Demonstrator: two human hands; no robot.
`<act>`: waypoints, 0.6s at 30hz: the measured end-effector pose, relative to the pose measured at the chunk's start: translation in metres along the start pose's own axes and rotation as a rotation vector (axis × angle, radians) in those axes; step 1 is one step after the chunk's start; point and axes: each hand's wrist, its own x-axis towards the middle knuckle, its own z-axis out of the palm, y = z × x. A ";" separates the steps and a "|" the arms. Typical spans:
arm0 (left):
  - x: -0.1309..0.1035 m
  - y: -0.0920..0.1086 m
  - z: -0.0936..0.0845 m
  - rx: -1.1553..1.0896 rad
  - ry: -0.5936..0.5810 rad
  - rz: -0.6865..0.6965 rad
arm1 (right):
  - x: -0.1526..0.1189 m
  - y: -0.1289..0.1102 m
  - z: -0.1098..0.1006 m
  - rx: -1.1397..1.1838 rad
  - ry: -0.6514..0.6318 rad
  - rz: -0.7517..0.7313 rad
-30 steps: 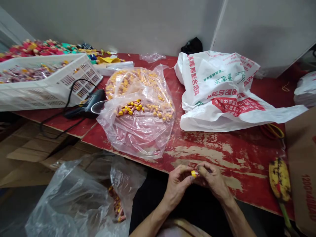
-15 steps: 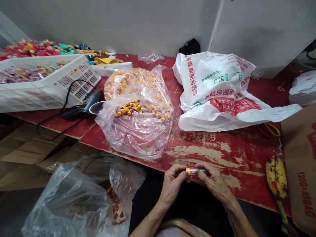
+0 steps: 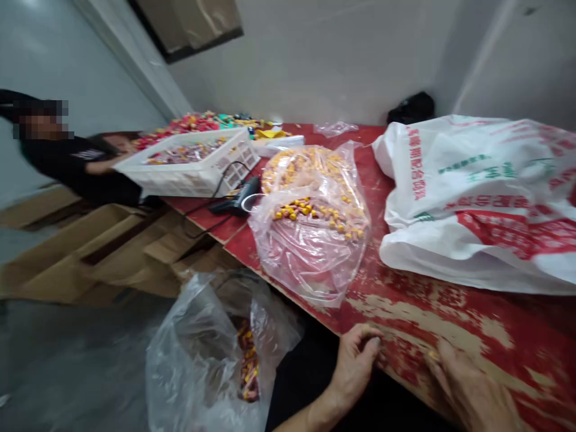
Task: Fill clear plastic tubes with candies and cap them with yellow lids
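Note:
My left hand (image 3: 355,367) is at the front edge of the worn red table (image 3: 407,309), its thumb and forefinger curled toward each other with no object visible between them. To its right, my right hand (image 3: 472,384) is blurred over the table edge, fingers apart and holding nothing I can see. Beyond my left hand lies a clear plastic bag (image 3: 310,258) with many small yellow-capped tubes (image 3: 306,209) on and in it. Down on the left, another clear bag (image 3: 193,360) holds more such pieces (image 3: 247,366). The tube seen earlier is not visible.
A white printed sack (image 3: 450,240) covers the right side of the table. A black corded tool (image 3: 238,198) lies beside a white basket (image 3: 180,180) of small items. At the far left, a person in black (image 3: 85,168) reaches to the basket. Cardboard boxes (image 3: 81,258) stand below.
The view has swung left, bringing the other person into sight. My hands have moved apart, and the yellow-capped tube they held between them is no longer seen.

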 end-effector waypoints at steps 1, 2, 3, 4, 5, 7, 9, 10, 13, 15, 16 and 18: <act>0.002 -0.001 0.001 0.002 0.011 -0.007 | 0.002 0.002 0.003 0.071 -0.028 -0.007; 0.004 -0.002 0.001 0.007 0.021 -0.018 | 0.005 0.005 0.005 0.142 -0.072 -0.012; 0.006 -0.003 0.002 0.012 0.029 -0.028 | 0.009 0.006 0.005 0.196 -0.111 0.005; 0.008 -0.004 0.002 0.015 0.028 -0.038 | 0.012 0.006 0.003 0.233 -0.134 0.044; 0.009 -0.004 0.003 0.015 0.018 -0.045 | 0.015 0.005 0.000 0.271 -0.139 0.099; 0.009 -0.004 0.004 0.038 -0.015 -0.029 | 0.020 -0.001 -0.007 0.395 -0.110 0.237; 0.007 -0.002 0.002 0.106 -0.045 0.035 | 0.022 -0.009 -0.013 0.695 -0.119 0.323; 0.006 -0.001 0.001 0.150 -0.059 0.078 | 0.022 -0.013 -0.013 0.740 -0.121 0.356; 0.006 0.001 -0.002 0.237 -0.101 0.173 | 0.020 -0.024 -0.009 1.186 -0.127 0.582; 0.005 0.003 -0.001 0.252 -0.139 0.222 | 0.017 -0.032 -0.006 1.480 -0.141 0.672; 0.004 0.004 0.000 0.253 -0.162 0.247 | 0.015 -0.035 -0.006 1.572 -0.156 0.684; 0.002 0.005 0.003 0.255 -0.205 0.289 | 0.013 -0.041 -0.007 1.677 -0.193 0.672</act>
